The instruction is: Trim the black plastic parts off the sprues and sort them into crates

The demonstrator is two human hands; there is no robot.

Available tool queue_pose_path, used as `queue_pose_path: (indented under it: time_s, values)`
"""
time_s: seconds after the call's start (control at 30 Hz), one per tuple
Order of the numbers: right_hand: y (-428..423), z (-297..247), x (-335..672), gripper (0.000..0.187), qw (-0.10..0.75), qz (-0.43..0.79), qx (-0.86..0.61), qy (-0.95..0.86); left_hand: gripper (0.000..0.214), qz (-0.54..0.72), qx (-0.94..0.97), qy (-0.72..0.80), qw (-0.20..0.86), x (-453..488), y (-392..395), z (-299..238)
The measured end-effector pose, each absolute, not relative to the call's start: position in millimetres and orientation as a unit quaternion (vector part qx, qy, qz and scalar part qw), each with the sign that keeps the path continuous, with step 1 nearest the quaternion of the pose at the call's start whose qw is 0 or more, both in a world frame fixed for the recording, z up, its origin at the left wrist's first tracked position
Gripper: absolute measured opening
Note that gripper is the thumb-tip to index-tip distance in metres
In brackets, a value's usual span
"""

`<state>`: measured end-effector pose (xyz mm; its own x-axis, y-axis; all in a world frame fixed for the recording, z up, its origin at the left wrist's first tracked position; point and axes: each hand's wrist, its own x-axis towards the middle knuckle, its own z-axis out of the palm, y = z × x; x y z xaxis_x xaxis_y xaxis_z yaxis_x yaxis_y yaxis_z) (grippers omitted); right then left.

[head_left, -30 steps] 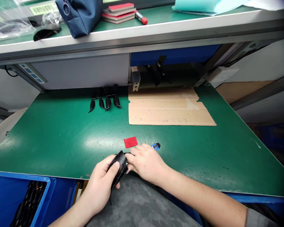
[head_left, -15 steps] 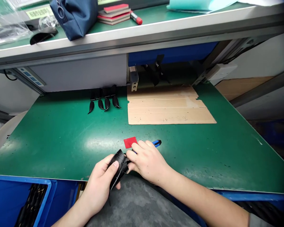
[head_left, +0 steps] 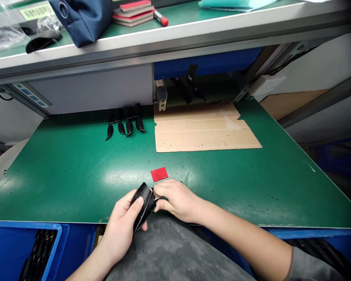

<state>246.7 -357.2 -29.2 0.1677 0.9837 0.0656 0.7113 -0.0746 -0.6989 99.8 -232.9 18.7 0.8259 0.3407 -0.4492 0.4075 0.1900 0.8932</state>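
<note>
In the head view, my left hand is closed around a black curved plastic part, thumb pressed on its inner face. The part is tilted, with its upper end pointing away from me. At its right edge my right hand is closed, fingers pinched around a slim tool whose blue-and-black handle showed earlier. My fingers now cover most of that tool, so its exact kind and its working end are unclear. Just beyond both hands, a small red square with a dark mark lies on the green table.
Several black leaf-shaped parts lie at the back left. A cardboard sheet covers the back right, below a metal bracket. Blue bins with black parts stand below the front edge. Overhead, a shelf carries a navy pouch.
My right hand has turned at the wrist, and the tool's blue handle end has dropped out of sight behind it. My left hand keeps its hold. The whole view has shifted slightly.
</note>
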Motion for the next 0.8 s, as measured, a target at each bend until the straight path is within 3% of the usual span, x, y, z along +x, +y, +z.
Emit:
queue_pose_path:
  time_s: [0.1, 0.3, 0.5, 0.6, 0.7, 0.8]
  values:
    - [-359, -30, 239, 0.047, 0.401, 0.207, -0.710, -0.541, 0.035, -0.022, 0.609, 0.314, 0.728, 99, -234, 20]
    - [-357, -29, 226, 0.060, 0.440, 0.189, -0.710, -0.517, 0.038, -0.016, 0.598, 0.311, 0.738, 98, -236, 22]
    - [-358, -33, 235, 0.054, 0.494, 0.383, -0.551, -0.553, 0.039, 0.004, 0.640, 0.303, 0.706, 96, -229, 21]
    - [-366, -27, 234, 0.053, 0.538, 0.310, -0.619, -0.481, 0.044, -0.018, 0.670, 0.297, 0.681, 96, -220, 18]
    - [-380, -12, 218, 0.047, 0.469, 0.121, -0.723, -0.493, 0.057, -0.087, 0.699, 0.267, 0.658, 93, -216, 6]
    - [-395, 0, 188, 0.022, 0.267, 0.013, -0.763, -0.588, 0.067, -0.114, 0.729, 0.200, 0.645, 89, -218, -18]
